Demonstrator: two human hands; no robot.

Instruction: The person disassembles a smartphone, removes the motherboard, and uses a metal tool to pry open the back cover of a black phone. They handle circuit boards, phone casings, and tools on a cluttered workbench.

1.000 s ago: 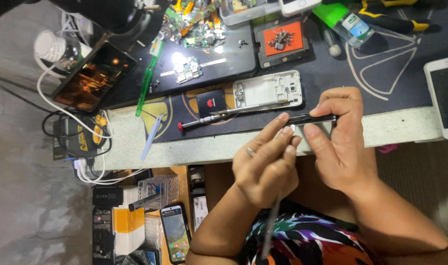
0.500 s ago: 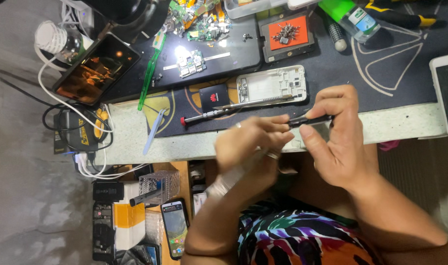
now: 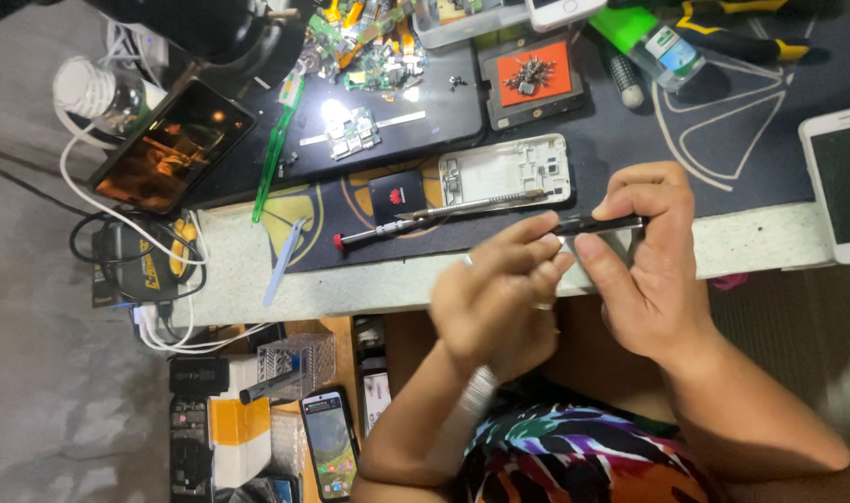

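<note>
Right hand: [image 3: 653, 270] grasps a thin dark phone part [image 3: 597, 224] edge-on, thumb below, fingers curled over its far end, just off the near edge of the bench [image 3: 751, 244].
Left hand: [image 3: 499, 298] blurred; fingertips pinch at the part's left end. Whether they grip a small tool I cannot tell.
Part: in the air between both hands, level, near the bench's front edge, above the person's lap.
Doing it well: I judge this fine work at the part's edge. Keep the right-hand grip steady and light so the thin part does not bend; let the left fingertips work slowly along the seam; bracing the wrists on the bench edge would help.
Risk: a slip here could drop the part to the floor, so hold it over the bench.
Mat: dark work mat [image 3: 630, 154] covering the bench top.
On the mat: white phone frame [image 3: 504, 172] near the front edge, a long screwdriver [image 3: 439, 212] lying across it, a black square piece [image 3: 397, 194] beside it.
Far edge: orange-lined tray of screws [image 3: 532, 76], loose circuit boards [image 3: 355, 135], green bottle [image 3: 644, 33].
Right edge: white phone [image 3: 839, 182], screen up.
Left corner: dark phone [image 3: 173, 147] with lit screen, white cables [image 3: 108, 205], green tweezers [image 3: 278, 149].
Below the bench: boxes and another phone [image 3: 329, 445] on a grey floor.
</note>
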